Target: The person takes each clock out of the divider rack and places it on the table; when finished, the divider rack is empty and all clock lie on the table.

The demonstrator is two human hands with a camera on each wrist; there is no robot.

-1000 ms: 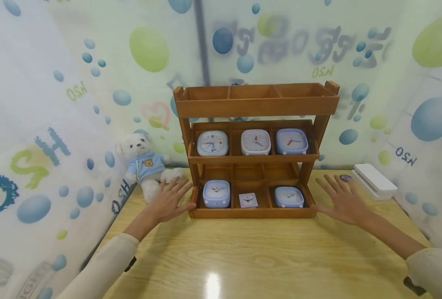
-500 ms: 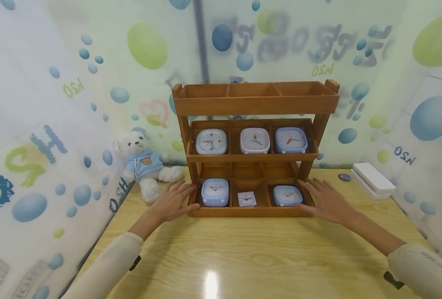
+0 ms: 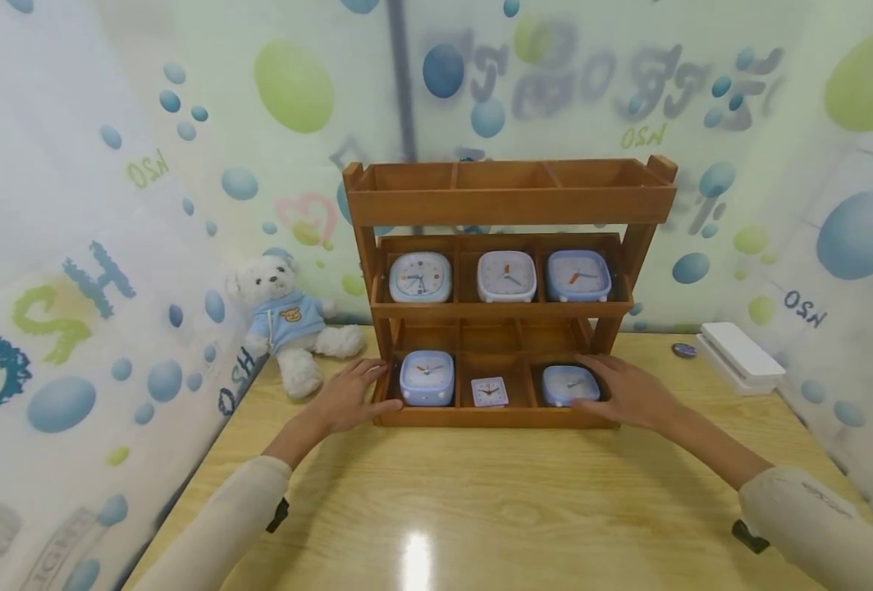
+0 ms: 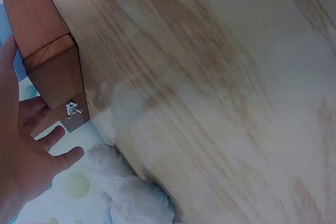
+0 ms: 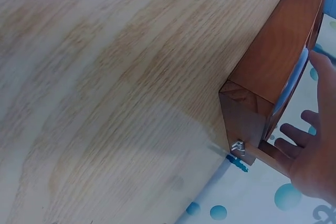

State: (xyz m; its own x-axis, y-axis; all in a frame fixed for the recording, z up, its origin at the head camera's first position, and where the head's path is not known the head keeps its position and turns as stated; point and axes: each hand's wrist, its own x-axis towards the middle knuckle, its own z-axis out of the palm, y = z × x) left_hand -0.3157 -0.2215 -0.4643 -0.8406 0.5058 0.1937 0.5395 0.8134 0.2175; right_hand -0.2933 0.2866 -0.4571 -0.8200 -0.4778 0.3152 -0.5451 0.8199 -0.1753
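Observation:
A three-tier brown wooden rack (image 3: 514, 207) stands on the table with clocks in its compartments. In its bottom tier sit a blue-rimmed alarm clock (image 3: 427, 378) at left, a small square clock (image 3: 489, 391) in the middle and a blue oval alarm clock (image 3: 568, 385) at right. My left hand (image 3: 346, 399) is at the rack's lower left corner, fingers spread, thumb near the left clock. My right hand (image 3: 632, 394) reaches around the right clock, thumb at its front edge and fingers by its upper right side; a firm grip is not visible.
The middle tier holds a pale blue clock (image 3: 419, 277), a white clock (image 3: 506, 277) and a blue clock (image 3: 579, 276). A white teddy bear (image 3: 289, 316) sits at left. White boxes (image 3: 741, 358) and a small dark oval object (image 3: 683, 350) lie at right.
My right hand has moved left from beside the rack to the bottom right clock. My left hand has shifted slightly right, its thumb nearer the left clock.

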